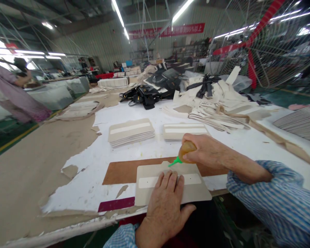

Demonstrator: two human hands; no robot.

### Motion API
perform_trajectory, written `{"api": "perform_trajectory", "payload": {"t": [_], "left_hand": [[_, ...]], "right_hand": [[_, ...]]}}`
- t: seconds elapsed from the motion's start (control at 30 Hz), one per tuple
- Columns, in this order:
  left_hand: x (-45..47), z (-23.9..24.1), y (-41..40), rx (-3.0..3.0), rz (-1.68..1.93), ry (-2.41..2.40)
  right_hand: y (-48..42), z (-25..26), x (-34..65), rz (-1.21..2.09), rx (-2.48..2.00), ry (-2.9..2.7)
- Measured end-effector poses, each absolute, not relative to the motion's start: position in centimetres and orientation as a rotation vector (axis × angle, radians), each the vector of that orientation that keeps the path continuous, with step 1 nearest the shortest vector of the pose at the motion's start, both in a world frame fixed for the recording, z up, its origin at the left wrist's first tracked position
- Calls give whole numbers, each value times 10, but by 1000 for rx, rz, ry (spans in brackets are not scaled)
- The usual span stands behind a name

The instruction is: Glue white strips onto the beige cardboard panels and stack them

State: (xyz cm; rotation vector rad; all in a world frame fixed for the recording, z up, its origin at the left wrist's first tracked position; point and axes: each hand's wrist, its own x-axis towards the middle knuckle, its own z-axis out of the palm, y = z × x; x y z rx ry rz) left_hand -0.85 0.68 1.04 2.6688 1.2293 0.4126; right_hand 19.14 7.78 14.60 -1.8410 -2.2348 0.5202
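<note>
My left hand (166, 203) lies flat, fingers apart, on a grey card piece (196, 193) with a white strip across it, pressing it onto a brown board (121, 170) at the table's near edge. My right hand (205, 150) grips a small amber glue bottle (186, 150); its green nozzle (175, 161) points down and left at the card's top edge. Both of my sleeves are blue-striped.
Two stacks of the same grey cards (131, 131) (184, 131) lie behind the board. Further back are black bags (144, 94) and a heap of cut cream pieces (217, 100). A large fan (263, 41) stands right. A person (12, 93) stands far left.
</note>
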Motion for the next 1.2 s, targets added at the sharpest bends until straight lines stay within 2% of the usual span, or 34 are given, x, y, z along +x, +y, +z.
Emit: {"api": "perform_trajectory", "payload": {"t": [0.47, 0.87, 1.2], "left_hand": [[-8, 12, 8, 2687, 390, 1226], [-9, 10, 11, 2710, 428, 1218], [-8, 11, 10, 2704, 438, 1215]], "right_hand": [[73, 154, 229, 523, -2026, -2188], [65, 141, 272, 602, -1995, -2052], [68, 142, 260, 664, -1944, -2053]]}}
